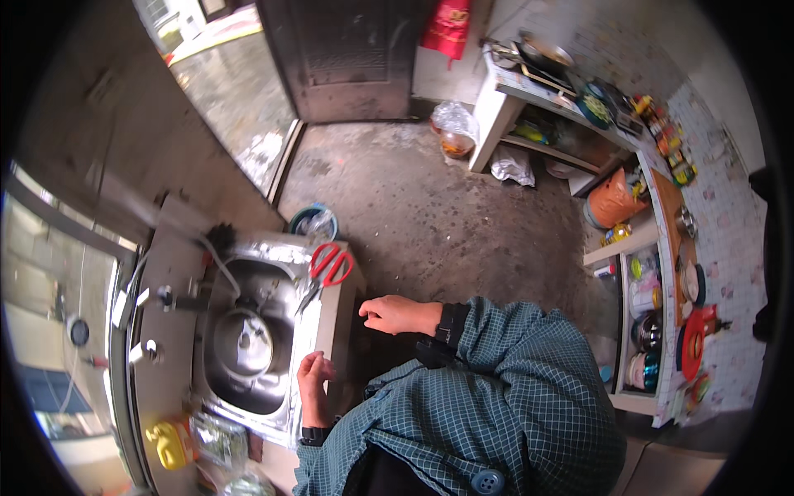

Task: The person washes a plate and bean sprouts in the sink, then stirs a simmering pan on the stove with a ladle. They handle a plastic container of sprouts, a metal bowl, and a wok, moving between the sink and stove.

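Observation:
My left hand (pixel 314 375) is over the front edge of the sink counter, its fingers bent and partly blurred; whether anything is between them is not clear. Farther out, my right hand (pixel 397 314) hangs in front of the counter, loosely curled, thumb apart, with nothing visible in it. Red-handled scissors (pixel 332 265) lie on the counter corner beside the basin, blades towards the sink. Inside the stainless steel sink (pixel 273 397) rests a round metal bowl (pixel 268 347), shiny inside. A faucet (pixel 186 302) reaches over the basin from the left.
A yellow jug (pixel 169 445) and a clear plastic package (pixel 220 439) stand by the sink. A teal bucket (pixel 294 224) with plastic in it is on the floor past the counter. Shelves and a tiled worktop (pixel 667 384) with a cutting board (pixel 673 214) line the right. A dark door (pixel 353 62) is ahead.

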